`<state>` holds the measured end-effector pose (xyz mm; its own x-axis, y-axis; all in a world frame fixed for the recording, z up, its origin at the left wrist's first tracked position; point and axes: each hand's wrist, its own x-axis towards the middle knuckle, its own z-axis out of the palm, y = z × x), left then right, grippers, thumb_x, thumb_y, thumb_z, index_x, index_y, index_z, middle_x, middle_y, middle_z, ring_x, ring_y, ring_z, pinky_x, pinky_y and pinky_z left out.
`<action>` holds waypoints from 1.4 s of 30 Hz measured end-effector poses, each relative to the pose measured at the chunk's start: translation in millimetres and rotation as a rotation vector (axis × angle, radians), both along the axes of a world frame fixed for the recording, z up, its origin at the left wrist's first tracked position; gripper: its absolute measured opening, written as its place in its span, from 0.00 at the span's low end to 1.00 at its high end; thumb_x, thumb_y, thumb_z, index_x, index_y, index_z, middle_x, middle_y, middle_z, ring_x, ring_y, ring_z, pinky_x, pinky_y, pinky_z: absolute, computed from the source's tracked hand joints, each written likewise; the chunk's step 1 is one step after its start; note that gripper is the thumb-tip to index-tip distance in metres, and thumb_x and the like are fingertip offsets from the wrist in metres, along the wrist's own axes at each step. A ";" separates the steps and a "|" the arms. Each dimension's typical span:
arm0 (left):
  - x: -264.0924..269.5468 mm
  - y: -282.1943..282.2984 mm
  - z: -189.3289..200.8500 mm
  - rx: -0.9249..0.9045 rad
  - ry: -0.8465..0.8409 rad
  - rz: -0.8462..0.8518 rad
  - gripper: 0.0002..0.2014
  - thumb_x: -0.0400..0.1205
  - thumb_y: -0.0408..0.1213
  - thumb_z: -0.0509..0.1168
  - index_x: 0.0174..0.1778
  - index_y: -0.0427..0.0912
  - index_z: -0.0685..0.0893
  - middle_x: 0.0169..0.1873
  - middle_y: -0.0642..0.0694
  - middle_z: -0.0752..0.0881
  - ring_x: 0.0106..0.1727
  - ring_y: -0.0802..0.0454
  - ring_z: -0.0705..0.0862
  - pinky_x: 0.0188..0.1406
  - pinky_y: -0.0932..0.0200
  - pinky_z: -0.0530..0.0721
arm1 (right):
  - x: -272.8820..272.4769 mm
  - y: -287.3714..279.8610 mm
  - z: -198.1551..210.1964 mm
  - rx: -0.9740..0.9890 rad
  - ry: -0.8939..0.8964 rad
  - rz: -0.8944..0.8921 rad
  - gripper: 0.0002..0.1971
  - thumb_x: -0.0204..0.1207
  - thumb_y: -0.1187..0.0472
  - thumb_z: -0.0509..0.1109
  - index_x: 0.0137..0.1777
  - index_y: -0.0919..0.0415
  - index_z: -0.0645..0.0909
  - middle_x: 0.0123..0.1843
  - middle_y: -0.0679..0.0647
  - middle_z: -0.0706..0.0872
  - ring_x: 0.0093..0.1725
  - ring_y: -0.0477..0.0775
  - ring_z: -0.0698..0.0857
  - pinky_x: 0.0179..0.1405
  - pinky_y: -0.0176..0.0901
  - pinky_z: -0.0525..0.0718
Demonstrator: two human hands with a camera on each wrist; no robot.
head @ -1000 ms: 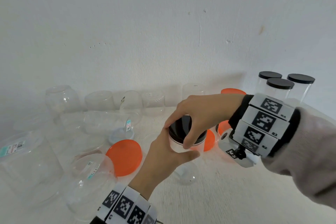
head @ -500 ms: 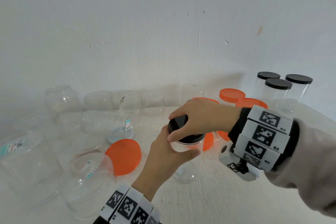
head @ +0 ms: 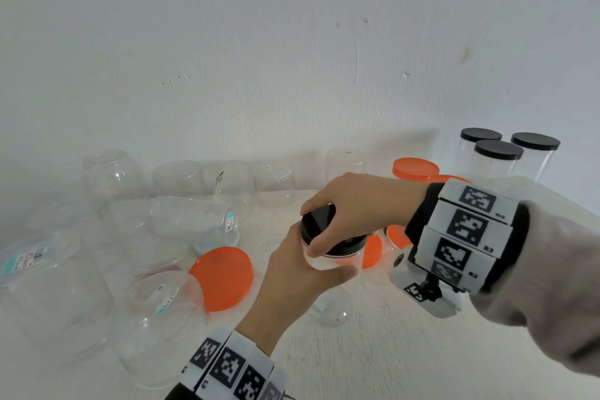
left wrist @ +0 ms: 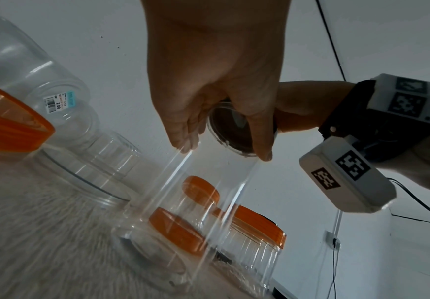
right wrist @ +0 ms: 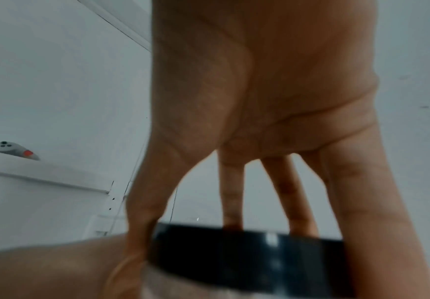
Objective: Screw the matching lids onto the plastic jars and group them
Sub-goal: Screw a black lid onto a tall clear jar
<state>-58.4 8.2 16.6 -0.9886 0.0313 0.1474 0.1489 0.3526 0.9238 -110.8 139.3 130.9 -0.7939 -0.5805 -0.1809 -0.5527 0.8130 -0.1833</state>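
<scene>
Black lid (head: 319, 230) sits on a clear jar (head: 328, 261) mid-desk (head: 373, 351), right hand (head: 360, 204) pinching it, left hand (head: 302, 279) wrapped round the jar. Orange lid (head: 224, 276) lies left. Left wrist view: orange-lidded jars (left wrist: 254, 240) stand just behind. Right wrist view: fingers (right wrist: 357, 202) clamp the lid's rim.

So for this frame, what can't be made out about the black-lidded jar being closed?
- Thread seating: in the head view the right hand covers much of the black lid; the right wrist view is blurred there.
- Jar base: the head view hides it behind the left hand.
- Price label text on the neighbouring jar: too small in the left wrist view.
</scene>
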 end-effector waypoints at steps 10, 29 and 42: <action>0.0 -0.2 -0.1 -0.025 0.053 0.000 0.39 0.64 0.48 0.83 0.67 0.64 0.70 0.55 0.69 0.82 0.54 0.83 0.76 0.43 0.85 0.73 | -1.9 4.5 11.4 0.057 -0.021 0.144 0.35 0.62 0.39 0.81 0.71 0.31 0.74 0.56 0.31 0.75 0.61 0.42 0.75 0.58 0.41 0.80; -1.4 -0.7 -3.3 -0.003 0.037 0.001 0.38 0.63 0.47 0.83 0.66 0.61 0.72 0.54 0.66 0.83 0.52 0.85 0.75 0.40 0.86 0.73 | -3.0 -0.1 11.0 0.115 0.002 0.043 0.36 0.57 0.30 0.78 0.67 0.34 0.75 0.56 0.37 0.78 0.55 0.51 0.86 0.53 0.49 0.87; -1.4 -0.7 -2.7 -0.013 0.038 0.009 0.38 0.62 0.48 0.83 0.66 0.61 0.73 0.54 0.67 0.83 0.54 0.82 0.76 0.42 0.85 0.74 | -1.3 1.1 19.9 0.150 -0.042 0.099 0.37 0.59 0.38 0.82 0.70 0.32 0.73 0.61 0.37 0.76 0.63 0.47 0.79 0.61 0.48 0.82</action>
